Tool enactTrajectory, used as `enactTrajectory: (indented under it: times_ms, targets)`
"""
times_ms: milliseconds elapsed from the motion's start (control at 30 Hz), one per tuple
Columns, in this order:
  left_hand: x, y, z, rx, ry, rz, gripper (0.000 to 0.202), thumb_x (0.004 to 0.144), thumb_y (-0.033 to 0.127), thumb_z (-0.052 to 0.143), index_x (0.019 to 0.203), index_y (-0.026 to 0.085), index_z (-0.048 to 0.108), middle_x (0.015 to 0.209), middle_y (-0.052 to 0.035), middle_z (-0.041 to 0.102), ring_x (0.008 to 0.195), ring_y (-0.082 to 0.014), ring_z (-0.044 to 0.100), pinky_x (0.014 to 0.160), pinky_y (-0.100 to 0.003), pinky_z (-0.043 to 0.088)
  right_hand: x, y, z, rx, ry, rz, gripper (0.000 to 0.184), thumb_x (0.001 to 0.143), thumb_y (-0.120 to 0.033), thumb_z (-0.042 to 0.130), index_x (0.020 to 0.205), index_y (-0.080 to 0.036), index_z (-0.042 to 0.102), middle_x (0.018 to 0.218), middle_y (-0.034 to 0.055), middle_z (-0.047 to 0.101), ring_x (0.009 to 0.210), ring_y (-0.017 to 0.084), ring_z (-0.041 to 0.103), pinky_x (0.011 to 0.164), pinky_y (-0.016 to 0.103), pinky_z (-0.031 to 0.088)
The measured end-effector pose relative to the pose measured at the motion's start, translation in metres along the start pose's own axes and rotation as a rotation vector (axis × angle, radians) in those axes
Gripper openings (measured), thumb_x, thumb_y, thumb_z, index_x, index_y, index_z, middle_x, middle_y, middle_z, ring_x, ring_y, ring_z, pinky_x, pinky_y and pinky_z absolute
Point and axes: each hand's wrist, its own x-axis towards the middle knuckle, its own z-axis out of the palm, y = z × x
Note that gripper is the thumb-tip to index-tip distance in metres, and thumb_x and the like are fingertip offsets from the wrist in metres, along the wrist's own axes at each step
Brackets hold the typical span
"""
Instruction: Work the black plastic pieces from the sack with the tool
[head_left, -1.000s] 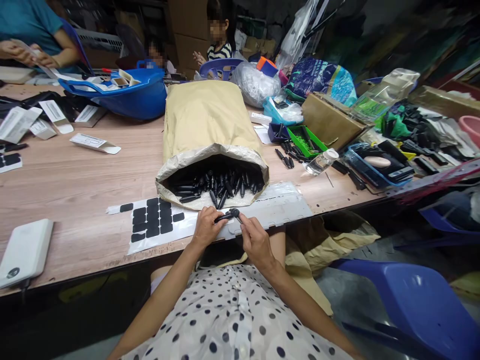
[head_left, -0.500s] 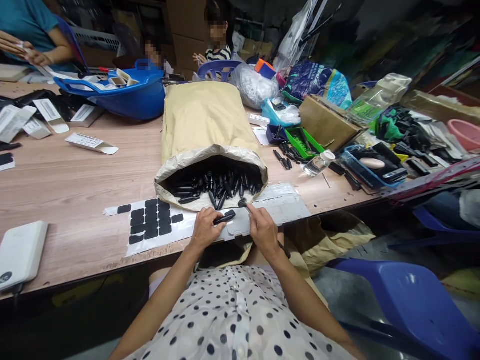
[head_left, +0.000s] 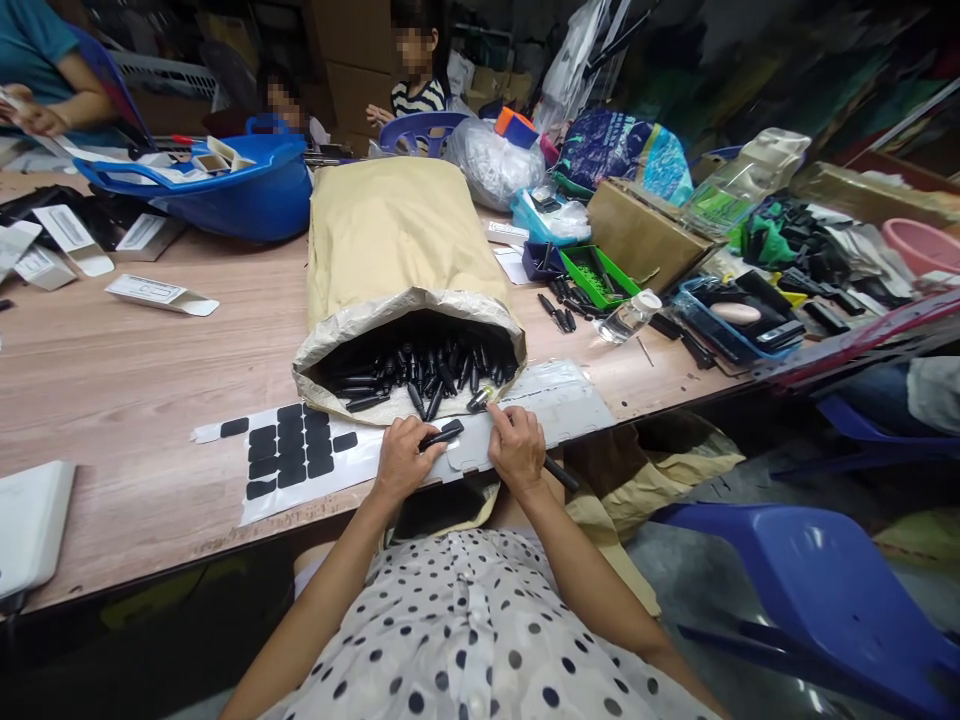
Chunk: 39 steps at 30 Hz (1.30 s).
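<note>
A cluttered packing workshop; long wooden table, sack of black parts, stacked cartons.

A wooden desk spans a dim room, cardboard boxes stacked at the far side, a blue chair near right on the grey floor.

Clutter on the wooden table
A clear plastic bottle is laid well beyond the right hand, a green rectangular tray just past it.

Left hand grips black stick — right hand pinches small cap.
</note>
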Motion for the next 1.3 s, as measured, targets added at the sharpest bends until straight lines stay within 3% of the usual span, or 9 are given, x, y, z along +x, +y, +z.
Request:
enactTrajectory:
  times_ms: [233, 367, 500, 633, 733, 833, 967, 1133, 1300]
  targets:
    - [-0.010, 0.010, -0.013, -0.088, 0.025, 0.117, 0.022, 0.092, 0.039, 0.061, 0.093, 0.023, 0.075, 0.081, -0.0044, 0.069, 0.085, -0.0225, 0.060, 0.080, -0.037, 0.046, 0.001, -0.001, 0.004, -0.034, 0.014, -0.007, 0.044, 0.084, -0.008, 0.052, 0.118, -0.026, 0.072, 0.095, 0.0071, 0.058, 0.085, 0.022, 0.042, 0.072, 0.032, 0.031]
    - [-0.041, 0.032, -0.026, -0.304, -0.255, 0.169, 0.028, 0.095, 0.040, 0.053, 0.098, 0.022, 0.073, 0.087, -0.0049, 0.073, 0.079, -0.0187, 0.063, 0.074, -0.031, 0.048, 0.000, -0.002, 0.006, -0.038, 0.021, -0.011, 0.043, 0.084, -0.009, 0.052, 0.118, -0.026, 0.072, 0.095, 0.0074, 0.058, 0.086, 0.022, 0.042, 0.073, 0.032, 0.032]
    - [-0.069, 0.037, -0.016, -0.243, -0.526, -0.163, 0.023, 0.091, 0.036, 0.055, 0.095, 0.022, 0.073, 0.083, -0.0016, 0.074, 0.077, -0.0183, 0.066, 0.071, -0.028, 0.047, 0.000, -0.002, 0.007, -0.035, 0.000, 0.001, 0.043, 0.084, -0.009, 0.051, 0.119, -0.026, 0.071, 0.096, 0.0075, 0.057, 0.087, 0.022, 0.042, 0.073, 0.032, 0.033]
    - [-0.075, 0.021, 0.009, -0.070, -0.594, -0.535, 0.025, 0.091, 0.034, 0.054, 0.093, 0.018, 0.073, 0.085, -0.0056, 0.074, 0.088, -0.0230, 0.069, 0.076, -0.030, 0.048, 0.001, -0.002, 0.008, -0.039, 0.005, -0.003, 0.044, 0.083, -0.009, 0.052, 0.118, -0.026, 0.071, 0.096, 0.0072, 0.058, 0.087, 0.022, 0.042, 0.073, 0.032, 0.033]
    - [-0.074, 0.009, 0.021, 0.037, -0.597, -0.647, 0.026, 0.092, 0.034, 0.054, 0.095, 0.017, 0.074, 0.097, -0.0116, 0.076, 0.100, -0.0261, 0.070, 0.082, -0.032, 0.049, 0.001, -0.002, 0.009, -0.032, 0.004, 0.001, 0.044, 0.083, -0.009, 0.052, 0.119, -0.027, 0.071, 0.097, 0.0071, 0.058, 0.087, 0.022, 0.042, 0.073, 0.032, 0.033]
    - [-0.074, 0.008, 0.018, 0.014, -0.604, -0.553, 0.025, 0.087, 0.031, 0.060, 0.103, 0.018, 0.074, 0.097, -0.0112, 0.077, 0.097, -0.0265, 0.071, 0.080, -0.032, 0.051, 0.000, -0.002, 0.009, -0.015, -0.007, 0.007, 0.045, 0.083, -0.010, 0.052, 0.120, -0.027, 0.070, 0.097, 0.0077, 0.057, 0.088, 0.022, 0.043, 0.074, 0.032, 0.034]
    - [-0.066, 0.026, -0.005, -0.147, -0.649, -0.321, 0.023, 0.081, 0.035, 0.064, 0.096, 0.023, 0.076, 0.076, -0.0024, 0.074, 0.074, -0.0227, 0.070, 0.067, -0.030, 0.050, 0.000, -0.002, 0.009, 0.001, 0.002, 0.009, 0.045, 0.084, -0.011, 0.051, 0.120, -0.027, 0.071, 0.096, 0.0081, 0.057, 0.088, 0.023, 0.043, 0.075, 0.033, 0.035]
    - [-0.030, 0.047, -0.033, -0.444, -0.487, -0.347, 0.029, 0.084, 0.045, 0.057, 0.081, 0.020, 0.071, 0.068, -0.0003, 0.069, 0.057, -0.0156, 0.060, 0.057, -0.026, 0.046, 0.000, -0.002, 0.009, 0.016, -0.018, 0.011, 0.044, 0.084, -0.011, 0.052, 0.121, -0.027, 0.070, 0.097, 0.0082, 0.057, 0.088, 0.023, 0.043, 0.074, 0.033, 0.034]
    - [0.017, 0.030, -0.039, -0.302, 0.060, -0.487, 0.023, 0.080, 0.041, 0.058, 0.081, 0.021, 0.068, 0.062, 0.0032, 0.061, 0.058, -0.0151, 0.057, 0.060, -0.026, 0.044, 0.001, -0.004, 0.009, -0.008, 0.029, 0.003, 0.042, 0.084, -0.009, 0.052, 0.117, -0.026, 0.072, 0.094, 0.0071, 0.058, 0.085, 0.022, 0.042, 0.072, 0.032, 0.032]
